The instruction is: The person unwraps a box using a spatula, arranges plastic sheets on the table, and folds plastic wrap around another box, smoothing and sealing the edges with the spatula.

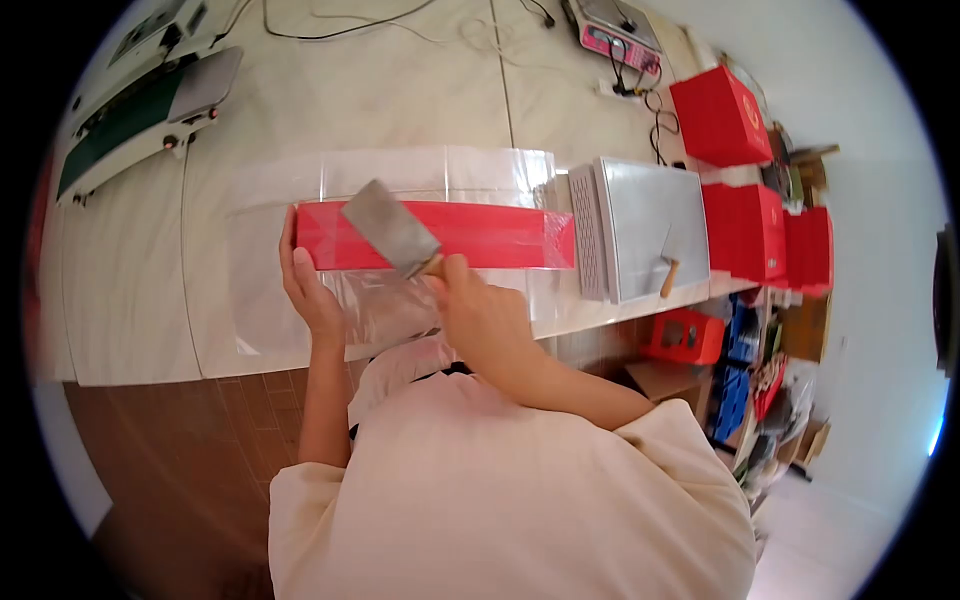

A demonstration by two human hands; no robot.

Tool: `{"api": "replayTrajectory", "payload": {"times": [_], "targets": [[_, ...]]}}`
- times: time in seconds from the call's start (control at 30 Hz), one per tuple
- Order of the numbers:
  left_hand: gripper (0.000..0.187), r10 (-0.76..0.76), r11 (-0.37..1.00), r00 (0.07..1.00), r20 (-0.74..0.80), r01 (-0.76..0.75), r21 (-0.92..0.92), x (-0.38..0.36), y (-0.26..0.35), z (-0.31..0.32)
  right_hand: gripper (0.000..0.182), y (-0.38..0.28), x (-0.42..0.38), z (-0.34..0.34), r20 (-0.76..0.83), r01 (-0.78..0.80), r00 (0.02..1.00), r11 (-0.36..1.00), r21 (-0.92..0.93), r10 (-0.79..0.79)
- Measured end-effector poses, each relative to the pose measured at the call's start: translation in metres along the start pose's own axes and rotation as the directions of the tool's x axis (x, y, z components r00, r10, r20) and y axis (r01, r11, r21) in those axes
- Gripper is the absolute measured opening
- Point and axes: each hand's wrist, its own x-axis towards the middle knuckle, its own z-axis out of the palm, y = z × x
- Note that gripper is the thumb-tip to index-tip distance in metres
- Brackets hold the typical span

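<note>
While right fingers (pixel 458 272) clench one scraper (pixel 390 226), half-open left fingers (pixel 287 240) touch one red box (pixel 490 234).

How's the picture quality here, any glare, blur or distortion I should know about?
Head view: black, rounded fisheye corners; table edge bowed; pale glare on the clear plastic film; scraper slightly soft; bright bluish glow at the far right edge.

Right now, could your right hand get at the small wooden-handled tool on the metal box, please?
Probably yes, once the right hand puts down the scraper: the small tool lies uncovered on the metal box, off to that hand's right.
</note>
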Motion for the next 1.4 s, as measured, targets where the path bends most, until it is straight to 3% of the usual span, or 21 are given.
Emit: {"api": "replayTrajectory", "payload": {"times": [0.03,0.1,0.17,0.27,0.47,0.83,0.93,1.0,1.03,1.1,1.2,1.4], "targets": [[0.054,0.030,0.981,0.999,0.027,-0.035,0.188,0.001,-0.001,-0.001,0.020,0.008,-0.007,-0.003,-0.051,-0.053,0.997,0.996,-0.075,0.050],[0.054,0.057,0.980,0.995,0.080,-0.071,0.187,0.004,-0.001,-0.003,0.021,0.025,-0.022,-0.010,-0.114,-0.146,0.985,0.980,-0.137,0.131],[0.055,0.089,0.979,0.988,0.128,-0.110,0.172,0.008,-0.003,-0.003,0.028,0.041,-0.036,-0.019,-0.147,-0.214,0.974,0.902,-0.374,0.170],[0.056,0.129,0.978,0.984,0.124,-0.147,0.149,0.011,-0.008,-0.005,0.029,0.064,-0.052,-0.026,-0.226,-0.321,0.943,0.839,-0.440,0.242],[0.060,0.110,0.989,0.988,0.113,-0.119,0.083,0.009,-0.006,0.000,0.030,0.079,-0.068,-0.033,-0.299,-0.422,0.900,0.809,-0.410,0.318],[0.066,0.132,0.978,0.983,0.130,-0.150,0.143,0.008,-0.003,-0.001,0.027,0.097,-0.084,-0.051,-0.311,-0.531,0.843,0.770,-0.354,0.438],[0.067,0.128,0.982,0.984,0.124,-0.144,0.124,0.008,-0.005,-0.002,0.025,0.099,-0.088,-0.060,-0.346,-0.537,0.830,0.794,-0.284,0.438],[0.067,0.115,0.986,0.984,0.133,-0.129,0.105,0.006,-0.006,-0.003,0.024,0.088,-0.087,-0.055,-0.357,-0.537,0.811,0.832,-0.137,0.464],[0.067,0.112,0.988,0.987,0.119,-0.123,0.089,0.005,-0.008,-0.002,0.024,0.083,-0.085,-0.049,-0.363,-0.543,0.806,0.828,-0.141,0.467],[0.068,0.113,0.990,0.986,0.124,-0.122,0.066,0.007,-0.008,-0.002,0.026,0.071,-0.077,-0.034,-0.229,-0.335,0.928,0.927,-0.166,0.294],[0.070,0.113,0.988,0.986,0.122,-0.125,0.091,0.007,-0.007,-0.003,0.030,0.074,-0.072,-0.029,-0.307,-0.266,0.934,0.930,-0.255,0.183],[0.069,0.144,0.974,0.982,0.126,-0.164,0.159,0.008,-0.007,-0.005,0.024,0.085,-0.079,-0.041,-0.240,-0.393,0.915,0.851,-0.349,0.324]]}}
